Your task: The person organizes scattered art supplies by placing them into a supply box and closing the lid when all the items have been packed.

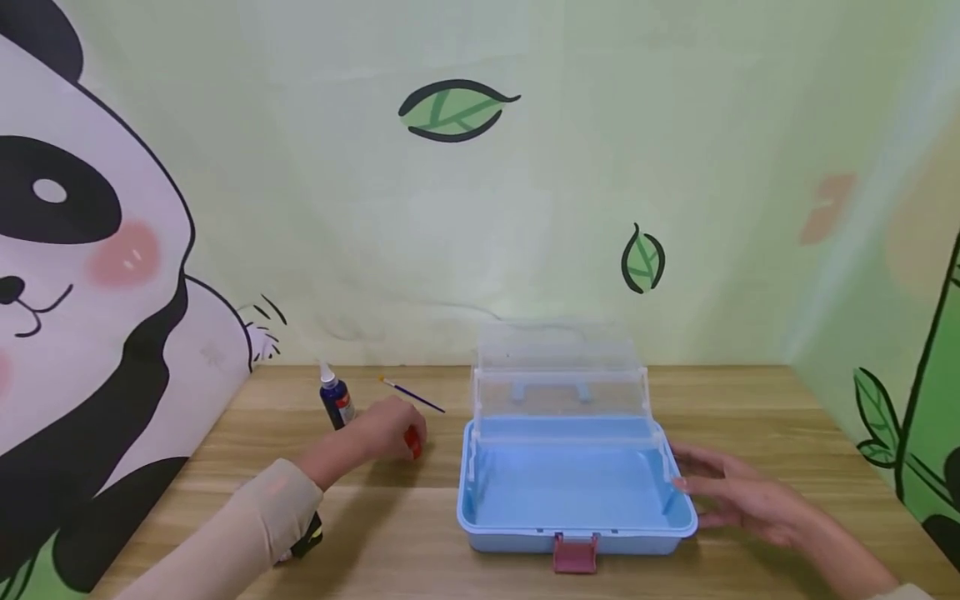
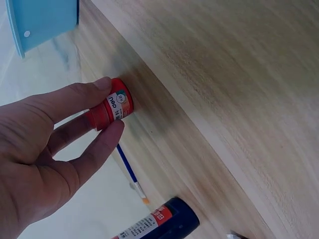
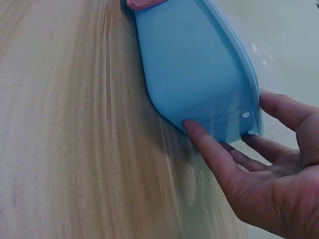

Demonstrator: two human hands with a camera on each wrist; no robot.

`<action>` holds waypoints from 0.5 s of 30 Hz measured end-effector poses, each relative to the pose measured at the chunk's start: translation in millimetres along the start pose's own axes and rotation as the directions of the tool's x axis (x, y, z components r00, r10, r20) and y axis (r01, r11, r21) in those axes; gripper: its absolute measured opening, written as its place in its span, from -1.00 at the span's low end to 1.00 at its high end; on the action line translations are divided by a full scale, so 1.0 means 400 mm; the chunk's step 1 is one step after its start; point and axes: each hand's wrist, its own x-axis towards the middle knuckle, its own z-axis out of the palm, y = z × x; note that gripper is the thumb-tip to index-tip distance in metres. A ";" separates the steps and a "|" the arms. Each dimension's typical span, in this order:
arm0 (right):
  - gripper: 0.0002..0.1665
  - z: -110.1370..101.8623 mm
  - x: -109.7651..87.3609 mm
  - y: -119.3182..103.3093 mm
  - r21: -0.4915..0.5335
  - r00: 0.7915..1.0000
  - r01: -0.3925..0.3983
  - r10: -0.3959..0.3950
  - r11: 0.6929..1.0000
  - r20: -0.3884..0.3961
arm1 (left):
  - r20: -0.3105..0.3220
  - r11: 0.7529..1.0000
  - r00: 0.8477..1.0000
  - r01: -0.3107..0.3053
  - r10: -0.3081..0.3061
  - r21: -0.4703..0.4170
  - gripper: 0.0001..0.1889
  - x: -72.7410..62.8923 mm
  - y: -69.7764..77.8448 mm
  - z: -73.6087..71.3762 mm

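Observation:
In my left hand is a small red jar with a white printed label, pinched between thumb and fingertips just above or on the table; the head view cannot settle which. A light-blue plastic box stands at right of centre, its clear lid raised and its pink latch hanging down in front. My right hand touches the box's right end, thumb at the rim and fairly straight fingers against the outer wall. The box's floor shows bare in the head view.
Behind the left wrist stands a dark blue bottle with a white nozzle. A thin blue paintbrush lies between bottle and box. Partly under the left forearm is a black and yellow thing. A printed cloth wall closes off the wooden table's back.

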 end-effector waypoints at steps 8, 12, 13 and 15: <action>0.06 0.013 -0.005 -0.004 -0.049 0.998 -0.056 0.055 0.997 -0.025 | -0.003 0.999 1.000 0.031 -0.031 -0.036 -0.77 -0.009 0.004 0.016; 0.06 0.012 -0.008 -0.006 -0.057 0.996 -0.088 0.086 0.995 -0.034 | -0.009 0.998 1.000 0.029 -0.030 -0.055 -0.77 -0.011 0.000 0.027; 0.05 0.010 -0.007 -0.009 -0.056 0.996 -0.087 0.085 0.995 -0.035 | -0.016 0.998 1.000 0.025 -0.026 -0.058 -0.77 -0.010 -0.001 0.025; 0.05 0.007 -0.003 -0.019 -0.060 0.997 -0.075 0.073 0.995 -0.036 | -0.031 0.998 0.999 0.021 -0.023 -0.054 -0.77 -0.006 -0.003 0.019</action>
